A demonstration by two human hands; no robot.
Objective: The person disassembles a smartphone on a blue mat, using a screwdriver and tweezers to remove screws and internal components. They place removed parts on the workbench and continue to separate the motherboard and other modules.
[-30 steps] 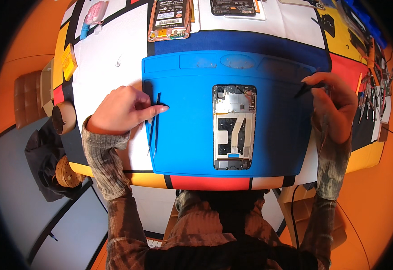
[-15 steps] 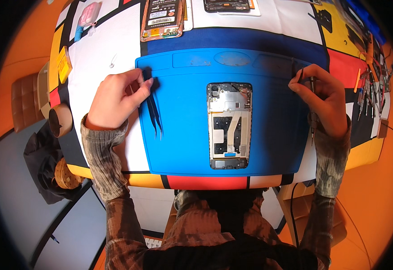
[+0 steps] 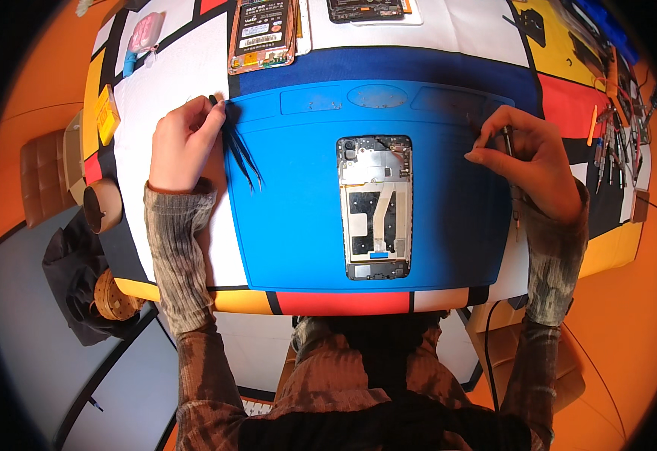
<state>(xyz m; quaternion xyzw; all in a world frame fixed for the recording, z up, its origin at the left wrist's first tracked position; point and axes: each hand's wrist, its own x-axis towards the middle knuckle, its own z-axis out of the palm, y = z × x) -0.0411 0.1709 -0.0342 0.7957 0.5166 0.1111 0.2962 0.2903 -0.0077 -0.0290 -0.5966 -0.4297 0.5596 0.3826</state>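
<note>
Your colour-blocked desk (image 3: 343, 303) carried a blue mat (image 3: 291, 233); on it, the phone (image 3: 374, 207) lay twelve-to-six, at eight o'clock from your nearer right grip (image 3: 539, 167), curled closed around a screwdriver (image 3: 516, 197), and four from your left grip (image 3: 182, 146), pinching tweezers (image 3: 236, 141).

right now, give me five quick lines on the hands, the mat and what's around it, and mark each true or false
1. The left hand holds the tweezers. True.
2. The right hand is empty. False: it holds a screwdriver.
3. An opened phone lies on the blue mat. True.
4. The tweezers touch that phone. False: they are apart from it, over the mat's left side.
5. The yellow box is left of the mat. True.
</note>
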